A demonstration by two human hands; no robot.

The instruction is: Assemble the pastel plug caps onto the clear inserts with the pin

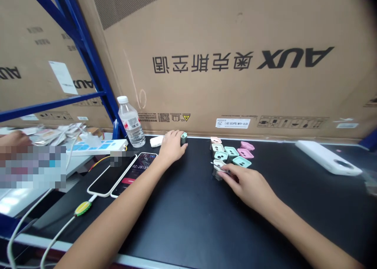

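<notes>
My left hand is at the back of the black table, its fingers and thumb closed around a small dark block with a mint-green top. My right hand pinches a thin, pointed metal tool that looks like tweezers. Its tip lies over a small block with a white top, nearest to me in a cluster. Behind that block stand several similar dark blocks topped in mint green, cream and peach. To their right lie loose mint and pink pieces.
Left of centre are two phones, one showing a timer, and a cable. A water bottle, a power strip and a small white object stand behind. At right lies a white device. Another person's hand shows at far left.
</notes>
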